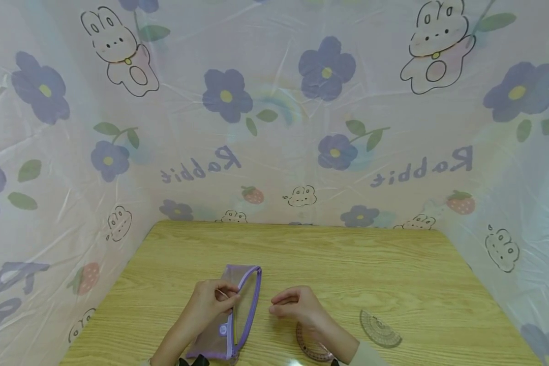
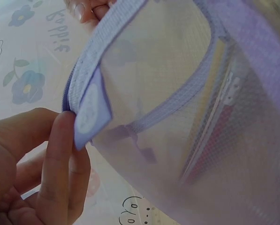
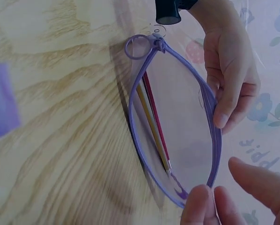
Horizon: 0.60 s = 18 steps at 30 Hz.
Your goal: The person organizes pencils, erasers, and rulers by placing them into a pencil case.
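A see-through mesh pencil case (image 1: 210, 339) with purple zipper edging lies on the left-hand part of the table, its mouth spread wide. My left hand (image 1: 206, 302) pinches the near-left zipper edge between thumb and fingers. Inside the case, a yellow pencil (image 3: 152, 126) and a dark red pencil (image 3: 154, 108) show through the mouth. My right hand (image 1: 302, 307) hovers just right of the case, with thumb and fingers slightly bent and nothing between them. Below that hand is a clear round-edged protractor (image 1: 307, 348), partly covered by the wrist.
A second clear protractor (image 1: 380, 329) lies farther right on the wood-grain table (image 1: 302, 254). A purple ring pull (image 3: 138, 47) hangs at one zipper end. Printed cloth walls (image 1: 274, 127) close in the back and sides. A blurred purple thing (image 3: 3, 101) shows at the right wrist view's edge.
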Each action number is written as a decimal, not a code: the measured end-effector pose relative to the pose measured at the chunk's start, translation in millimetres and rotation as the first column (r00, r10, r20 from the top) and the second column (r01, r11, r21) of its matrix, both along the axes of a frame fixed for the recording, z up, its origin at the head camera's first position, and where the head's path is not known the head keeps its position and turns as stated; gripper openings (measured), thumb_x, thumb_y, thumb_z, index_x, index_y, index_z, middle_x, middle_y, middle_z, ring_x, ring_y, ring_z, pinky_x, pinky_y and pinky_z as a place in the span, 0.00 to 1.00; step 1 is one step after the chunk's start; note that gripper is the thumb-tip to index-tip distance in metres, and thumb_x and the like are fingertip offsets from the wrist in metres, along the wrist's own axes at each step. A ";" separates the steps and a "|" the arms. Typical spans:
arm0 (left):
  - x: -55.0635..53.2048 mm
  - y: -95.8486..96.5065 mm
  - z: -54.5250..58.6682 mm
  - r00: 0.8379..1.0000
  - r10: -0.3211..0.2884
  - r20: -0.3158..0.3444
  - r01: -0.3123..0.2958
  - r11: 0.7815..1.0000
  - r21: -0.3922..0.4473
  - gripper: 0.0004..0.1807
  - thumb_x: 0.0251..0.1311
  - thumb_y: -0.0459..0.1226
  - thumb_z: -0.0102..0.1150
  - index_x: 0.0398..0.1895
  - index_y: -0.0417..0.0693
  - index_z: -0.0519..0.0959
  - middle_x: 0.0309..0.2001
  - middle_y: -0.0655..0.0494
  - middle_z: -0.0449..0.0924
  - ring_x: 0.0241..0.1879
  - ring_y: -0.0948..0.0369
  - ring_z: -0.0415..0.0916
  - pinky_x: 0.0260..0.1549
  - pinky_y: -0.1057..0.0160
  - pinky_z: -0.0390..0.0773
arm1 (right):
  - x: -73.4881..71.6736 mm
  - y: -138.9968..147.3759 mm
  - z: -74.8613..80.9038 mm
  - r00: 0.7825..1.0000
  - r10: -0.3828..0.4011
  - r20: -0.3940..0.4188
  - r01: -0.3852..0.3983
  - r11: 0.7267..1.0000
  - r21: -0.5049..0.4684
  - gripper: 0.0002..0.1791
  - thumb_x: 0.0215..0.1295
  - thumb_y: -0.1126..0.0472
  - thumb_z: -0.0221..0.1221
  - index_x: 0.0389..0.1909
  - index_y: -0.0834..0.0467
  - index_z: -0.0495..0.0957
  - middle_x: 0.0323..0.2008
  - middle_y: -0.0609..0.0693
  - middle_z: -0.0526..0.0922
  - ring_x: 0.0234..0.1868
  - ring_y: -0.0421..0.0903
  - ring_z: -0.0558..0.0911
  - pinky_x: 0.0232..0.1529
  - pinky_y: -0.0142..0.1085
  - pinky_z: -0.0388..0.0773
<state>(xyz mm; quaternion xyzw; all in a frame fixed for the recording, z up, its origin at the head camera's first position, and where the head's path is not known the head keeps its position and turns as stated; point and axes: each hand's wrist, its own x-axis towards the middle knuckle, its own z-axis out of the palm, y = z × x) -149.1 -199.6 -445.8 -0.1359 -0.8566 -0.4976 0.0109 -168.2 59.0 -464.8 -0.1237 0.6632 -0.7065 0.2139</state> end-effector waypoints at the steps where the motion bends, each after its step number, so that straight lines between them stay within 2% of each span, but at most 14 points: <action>1: 0.0 -0.1 0.1 1.000 -0.002 0.001 0.002 1.000 0.000 0.06 0.61 0.28 0.66 0.39 0.32 0.83 0.30 0.43 0.83 0.22 0.63 0.81 0.23 0.68 0.84 | 0.1 1.7 0.0 1.000 -0.001 0.000 0.001 1.000 -0.002 0.18 0.57 0.70 0.69 0.44 0.79 0.78 0.34 0.56 0.86 0.33 0.45 0.85 0.41 0.40 0.86; 5: -0.2 -0.1 0.0 1.000 -0.009 -0.001 0.009 1.000 -0.006 0.06 0.61 0.28 0.66 0.40 0.32 0.83 0.30 0.44 0.83 0.22 0.63 0.81 0.23 0.68 0.84 | 0.6 8.4 0.5 1.000 0.001 -0.020 -0.001 1.000 -0.001 0.19 0.57 0.71 0.69 0.44 0.80 0.77 0.35 0.57 0.86 0.35 0.45 0.85 0.41 0.35 0.86; 12: -0.5 0.1 -0.3 1.000 -0.016 0.002 0.016 1.000 0.000 0.06 0.62 0.27 0.65 0.40 0.32 0.83 0.30 0.44 0.83 0.22 0.62 0.82 0.23 0.68 0.85 | 1.1 21.4 -0.7 0.988 0.018 -0.153 -0.005 0.997 0.080 0.18 0.59 0.69 0.69 0.44 0.78 0.78 0.37 0.59 0.85 0.36 0.45 0.84 0.41 0.30 0.84; 18: -0.1 0.7 0.3 1.000 -0.015 0.005 0.015 1.000 0.003 0.07 0.62 0.29 0.66 0.40 0.32 0.83 0.30 0.43 0.83 0.22 0.63 0.81 0.23 0.67 0.85 | 4.3 29.9 -3.5 0.989 -0.021 -0.149 0.031 0.997 0.067 0.20 0.59 0.68 0.70 0.46 0.78 0.77 0.39 0.62 0.84 0.37 0.46 0.84 0.39 0.30 0.84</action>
